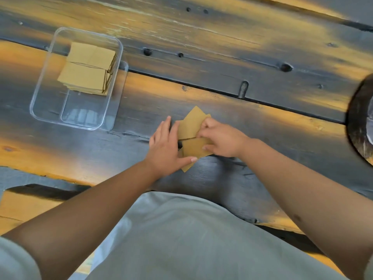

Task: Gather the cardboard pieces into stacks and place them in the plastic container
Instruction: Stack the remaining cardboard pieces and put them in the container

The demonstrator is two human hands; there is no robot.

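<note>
Several loose brown cardboard pieces lie overlapping on the dark wooden table, near its front edge. My left hand presses flat against their left side, fingers spread, thumb on a lower piece. My right hand pinches the pieces from the right, fingers curled over the upper and lower ones. A clear plastic container stands at the left, and two stacks of cardboard pieces fill its far half. Its near half holds nothing.
A dark round object juts in at the right edge. The container's clear lid lies under or beside it on the right. The table has knots, grooves and an uneven front edge.
</note>
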